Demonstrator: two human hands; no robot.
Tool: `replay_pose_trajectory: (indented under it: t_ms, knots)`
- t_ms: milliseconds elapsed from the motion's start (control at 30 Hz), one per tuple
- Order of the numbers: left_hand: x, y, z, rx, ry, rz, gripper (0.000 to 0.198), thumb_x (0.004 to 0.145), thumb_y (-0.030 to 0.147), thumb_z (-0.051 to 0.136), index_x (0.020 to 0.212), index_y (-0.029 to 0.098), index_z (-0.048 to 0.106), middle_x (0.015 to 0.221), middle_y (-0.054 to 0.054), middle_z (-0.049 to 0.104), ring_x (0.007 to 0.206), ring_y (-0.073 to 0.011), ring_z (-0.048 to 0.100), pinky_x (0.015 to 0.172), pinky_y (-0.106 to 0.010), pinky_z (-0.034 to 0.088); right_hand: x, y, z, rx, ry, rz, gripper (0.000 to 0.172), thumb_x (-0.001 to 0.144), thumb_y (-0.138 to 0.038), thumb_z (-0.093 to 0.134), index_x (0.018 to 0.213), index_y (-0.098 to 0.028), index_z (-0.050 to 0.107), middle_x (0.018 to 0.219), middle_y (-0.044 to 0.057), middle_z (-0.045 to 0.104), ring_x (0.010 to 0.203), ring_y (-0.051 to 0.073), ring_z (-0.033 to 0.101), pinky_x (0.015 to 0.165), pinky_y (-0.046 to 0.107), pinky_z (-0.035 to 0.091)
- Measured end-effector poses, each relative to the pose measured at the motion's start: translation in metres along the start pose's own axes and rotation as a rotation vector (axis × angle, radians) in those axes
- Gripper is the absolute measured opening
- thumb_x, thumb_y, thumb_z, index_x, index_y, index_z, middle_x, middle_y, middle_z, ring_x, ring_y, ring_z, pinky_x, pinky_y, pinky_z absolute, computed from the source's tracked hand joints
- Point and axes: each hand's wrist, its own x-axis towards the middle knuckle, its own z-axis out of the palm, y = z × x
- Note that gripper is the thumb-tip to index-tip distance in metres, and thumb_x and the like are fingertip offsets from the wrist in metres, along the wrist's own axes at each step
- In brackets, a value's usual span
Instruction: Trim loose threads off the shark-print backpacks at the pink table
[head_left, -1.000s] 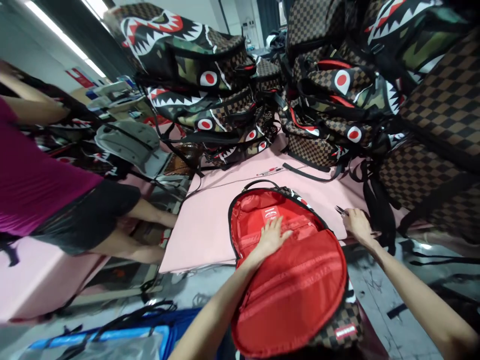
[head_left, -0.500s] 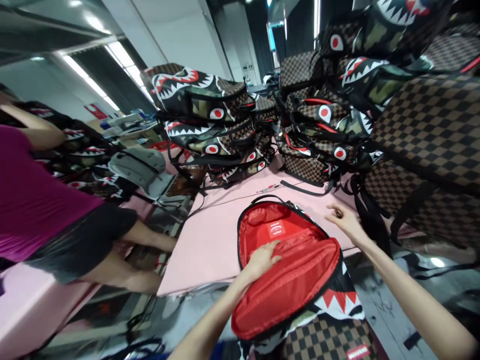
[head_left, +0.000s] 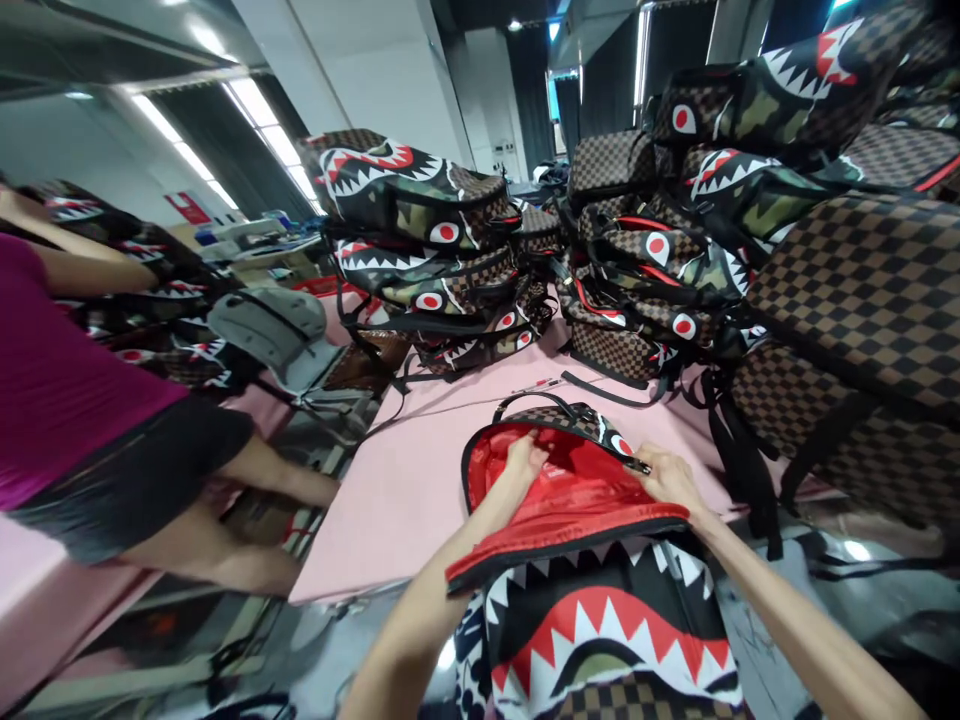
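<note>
An open backpack with a shark-mouth print, checks and a red lining lies at the near edge of the pink table. My left hand reaches inside its opening against the red lining, fingers partly spread and holding nothing that shows. At the right rim of the opening, the fingers of my right hand are closed on the zippered edge, beside a dark metal zipper pull. The bag's black top handle points away from me.
Stacked shark-print backpacks stand at the table's back, with more to the right. Large checkered bags rise at the right. A person in a magenta shirt is at the left, near a grey chair.
My right hand has moved left and down onto the bag's rim and closed on it. My left hand has gone deeper inside. The front flap has dropped, showing the shark mouth.
</note>
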Motion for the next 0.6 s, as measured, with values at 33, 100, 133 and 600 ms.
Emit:
replay_pose_trajectory:
  t_ms: [33,100,133,600]
  knots:
    - [-0.003,0.008,0.001,-0.056,0.024,-0.020,0.017,0.088,0.009,0.034,0.095,0.015,0.048,0.068,-0.002,0.056,0.064,-0.0114,0.059,0.075,-0.028,0.052,-0.001,0.000,-0.003,0.002,0.037,0.044,0.024,0.084,-0.035,0.046,0.075,-0.022,0.063,0.078,0.002,0.060,0.069,0.017,0.056,0.057,0.026,0.031]
    - [-0.015,0.027,0.001,-0.143,0.057,-0.057,0.023,0.083,0.000,0.032,0.092,0.014,0.046,0.066,-0.001,0.055,0.059,-0.0100,0.058,0.074,-0.028,0.053,-0.002,-0.001,-0.005,0.012,0.113,0.118,0.023,0.083,-0.035,0.046,0.077,-0.021,0.063,0.079,0.003,0.061,0.070,0.018,0.055,0.058,0.027,0.030]
    - [-0.022,0.038,0.000,-0.175,0.061,-0.066,0.024,0.081,-0.003,0.032,0.091,0.014,0.046,0.067,-0.001,0.055,0.060,-0.0099,0.059,0.073,-0.028,0.054,-0.003,-0.001,-0.005,0.028,0.141,0.133,0.023,0.083,-0.034,0.046,0.078,-0.021,0.063,0.080,0.003,0.061,0.070,0.018,0.055,0.058,0.027,0.030]
    - [-0.088,0.022,-0.055,0.228,0.035,-0.020,0.017,0.087,0.017,0.048,0.093,0.008,0.062,0.071,-0.009,0.067,0.058,-0.0129,0.063,0.053,-0.020,0.050,-0.041,0.054,0.010,0.698,0.127,0.369,0.053,0.076,-0.059,0.041,0.086,-0.012,0.063,0.063,0.003,0.057,0.048,0.011,0.043,0.048,0.025,0.036]
